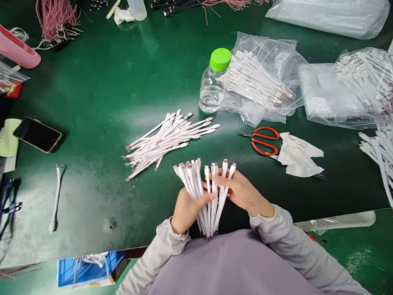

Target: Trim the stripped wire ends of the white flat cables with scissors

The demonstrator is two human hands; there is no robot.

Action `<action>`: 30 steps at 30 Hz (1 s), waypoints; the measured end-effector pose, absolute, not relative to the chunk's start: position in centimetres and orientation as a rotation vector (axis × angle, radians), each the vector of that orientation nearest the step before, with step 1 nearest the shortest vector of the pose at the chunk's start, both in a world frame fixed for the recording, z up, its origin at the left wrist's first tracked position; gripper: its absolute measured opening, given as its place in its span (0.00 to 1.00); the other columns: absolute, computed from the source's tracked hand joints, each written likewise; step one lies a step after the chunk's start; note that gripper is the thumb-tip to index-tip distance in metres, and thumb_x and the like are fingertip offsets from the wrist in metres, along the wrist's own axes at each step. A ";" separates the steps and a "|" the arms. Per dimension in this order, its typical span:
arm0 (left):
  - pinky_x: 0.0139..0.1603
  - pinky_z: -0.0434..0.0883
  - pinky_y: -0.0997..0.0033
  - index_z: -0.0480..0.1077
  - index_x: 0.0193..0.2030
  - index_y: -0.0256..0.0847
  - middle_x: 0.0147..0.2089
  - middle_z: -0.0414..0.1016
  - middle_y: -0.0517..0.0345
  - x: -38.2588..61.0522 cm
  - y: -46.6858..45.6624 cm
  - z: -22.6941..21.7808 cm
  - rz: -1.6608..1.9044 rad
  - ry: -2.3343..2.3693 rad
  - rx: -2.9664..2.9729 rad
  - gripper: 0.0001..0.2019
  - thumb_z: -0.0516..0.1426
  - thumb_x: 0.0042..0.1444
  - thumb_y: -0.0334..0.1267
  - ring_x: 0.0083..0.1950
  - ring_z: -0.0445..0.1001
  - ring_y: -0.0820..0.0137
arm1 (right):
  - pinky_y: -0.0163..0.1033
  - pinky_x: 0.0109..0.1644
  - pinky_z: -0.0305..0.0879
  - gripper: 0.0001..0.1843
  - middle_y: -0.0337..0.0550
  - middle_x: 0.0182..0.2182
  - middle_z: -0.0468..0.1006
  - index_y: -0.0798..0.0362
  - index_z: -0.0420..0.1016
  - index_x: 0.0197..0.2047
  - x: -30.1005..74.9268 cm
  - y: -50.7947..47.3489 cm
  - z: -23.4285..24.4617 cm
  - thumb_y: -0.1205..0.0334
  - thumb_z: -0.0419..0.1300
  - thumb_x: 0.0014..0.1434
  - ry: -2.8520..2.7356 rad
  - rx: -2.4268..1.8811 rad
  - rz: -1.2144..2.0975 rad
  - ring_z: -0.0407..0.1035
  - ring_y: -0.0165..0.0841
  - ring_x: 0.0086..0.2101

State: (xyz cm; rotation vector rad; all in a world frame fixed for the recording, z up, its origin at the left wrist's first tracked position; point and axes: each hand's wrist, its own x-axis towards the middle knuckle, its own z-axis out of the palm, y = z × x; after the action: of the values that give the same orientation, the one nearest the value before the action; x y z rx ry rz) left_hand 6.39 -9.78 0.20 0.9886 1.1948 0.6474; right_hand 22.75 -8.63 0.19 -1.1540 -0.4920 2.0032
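Observation:
My left hand [188,211] grips a bundle of white flat cables [207,194] from the near side, its thumb lying across the strands. My right hand [239,191] holds the same bundle from the right, with its fingers spread over the upper part. The cables stand fanned out, metal-tipped connectors pointing away from me. Just beyond the hands, a loose pile of similar white cables [170,142] lies on the green work table [94,99]. A single white cable [56,199] lies further left.
Red-handled scissors [260,141] rest on a crumpled white cloth [298,154] to the right. Beyond stand a green-capped plastic bottle [215,80] and clear plastic bags of cables [261,76]. More white cables [384,158] lie at the right edge. A smartphone [38,134] lies at the left.

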 end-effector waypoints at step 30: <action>0.42 0.71 0.67 0.73 0.39 0.36 0.36 0.79 0.52 5.8 -10.0 0.2 0.677 1.339 1.166 0.16 0.60 0.54 0.49 0.38 0.76 0.64 | 0.37 0.31 0.67 0.11 0.34 0.24 0.70 0.53 0.72 0.29 22.2 -8.9 0.2 0.58 0.69 0.49 -0.554 -1.205 1.852 0.66 0.29 0.25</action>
State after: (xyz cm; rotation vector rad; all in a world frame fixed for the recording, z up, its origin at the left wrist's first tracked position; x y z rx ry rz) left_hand 5.81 -10.03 0.23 1.1664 1.3388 0.6771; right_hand 22.15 -8.88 0.16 -1.2054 -0.5543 1.8524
